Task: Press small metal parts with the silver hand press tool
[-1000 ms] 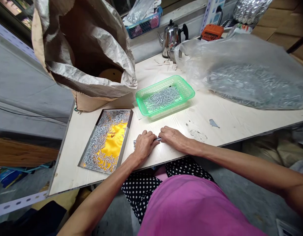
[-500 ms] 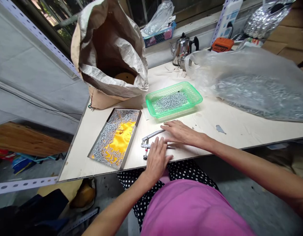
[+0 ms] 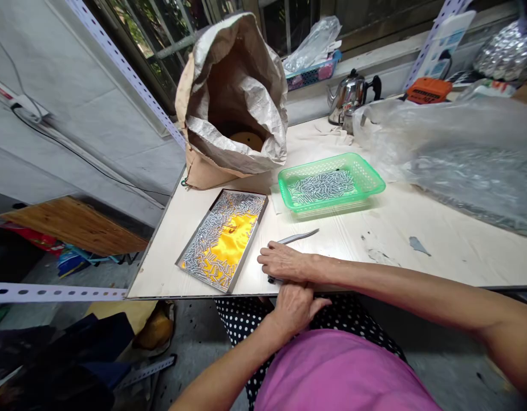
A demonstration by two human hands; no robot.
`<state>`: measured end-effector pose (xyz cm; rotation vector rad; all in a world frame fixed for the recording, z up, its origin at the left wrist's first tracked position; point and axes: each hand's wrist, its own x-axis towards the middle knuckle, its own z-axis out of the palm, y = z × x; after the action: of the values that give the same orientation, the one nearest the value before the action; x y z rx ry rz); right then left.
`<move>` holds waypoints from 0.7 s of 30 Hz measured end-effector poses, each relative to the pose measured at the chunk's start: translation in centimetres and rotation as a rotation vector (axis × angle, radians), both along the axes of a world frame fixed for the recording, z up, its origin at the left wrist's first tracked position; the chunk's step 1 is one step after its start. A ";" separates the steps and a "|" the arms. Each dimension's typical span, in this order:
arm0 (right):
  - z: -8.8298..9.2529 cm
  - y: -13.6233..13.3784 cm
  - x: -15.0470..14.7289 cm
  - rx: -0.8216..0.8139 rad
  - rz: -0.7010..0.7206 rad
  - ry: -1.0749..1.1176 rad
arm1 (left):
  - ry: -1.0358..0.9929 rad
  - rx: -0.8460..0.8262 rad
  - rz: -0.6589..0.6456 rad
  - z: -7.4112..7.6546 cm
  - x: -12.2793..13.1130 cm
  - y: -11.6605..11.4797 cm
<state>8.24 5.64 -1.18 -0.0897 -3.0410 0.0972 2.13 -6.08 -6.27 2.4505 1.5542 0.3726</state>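
My right hand [image 3: 284,262] lies near the table's front edge, its fingers curled down over a metal hand tool [image 3: 298,236]. One shiny handle of the tool sticks out beyond the fingers towards the far right. My left hand [image 3: 295,307] is just below the table edge, under my right wrist. Its thumb is spread, and its fingers are hidden behind my right hand. To the left lies a flat metal tray [image 3: 246,240] with a yellow lining and several small silver pieces. Beyond it stands a green plastic basket [image 3: 372,177] holding more silver pieces.
A large open paper sack [image 3: 235,97] stands at the table's back left. A big clear plastic bag [image 3: 460,154] of silver pieces fills the right side. A steel kettle [image 3: 349,94] and an orange device [image 3: 428,88] sit at the back. The pale table [image 3: 417,217] ends just before my lap.
My right hand has drawn back to the front edge, onto the tool. My left hand has dropped off the table below the edge. The view has swung to the left.
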 end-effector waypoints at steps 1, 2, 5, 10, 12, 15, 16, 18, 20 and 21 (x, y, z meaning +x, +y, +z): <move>0.1 0.1 0.1 -0.052 -0.016 0.012 | -0.002 0.001 0.008 -0.1 0.0 0.0; 0.2 0.2 0.1 -0.123 -0.046 0.038 | -0.008 0.005 0.016 -0.1 0.1 -0.1; 1.6 0.0 0.3 -0.372 -0.123 0.203 | -0.061 0.015 0.013 0.3 0.3 -0.1; 7.0 2.2 2.0 -0.415 -0.304 0.539 | -0.153 0.090 -0.023 3.4 -0.9 0.6; 9.3 4.4 4.0 -0.234 -0.474 0.576 | -0.131 0.197 0.097 5.4 -2.9 1.8; 11.2 7.2 7.2 0.035 -0.797 0.528 | 0.004 0.221 0.452 8.1 -7.1 4.7; 11.3 7.5 8.0 0.086 -0.874 0.499 | 0.063 0.197 0.553 8.6 -8.5 5.9; 10.4 6.9 8.9 0.095 -0.927 0.437 | 0.137 0.062 0.690 9.2 -10.9 8.2; 8.4 4.9 9.0 -0.022 -0.856 0.379 | 0.179 -0.132 0.780 9.0 -12.3 10.2; 7.2 3.6 8.9 -0.114 -0.800 0.349 | 0.190 -0.211 0.804 8.7 -12.7 11.0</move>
<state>17.11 9.22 6.03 -1.1323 -2.4336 0.1932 -10.53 4.95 2.44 1.6485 2.4707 0.0793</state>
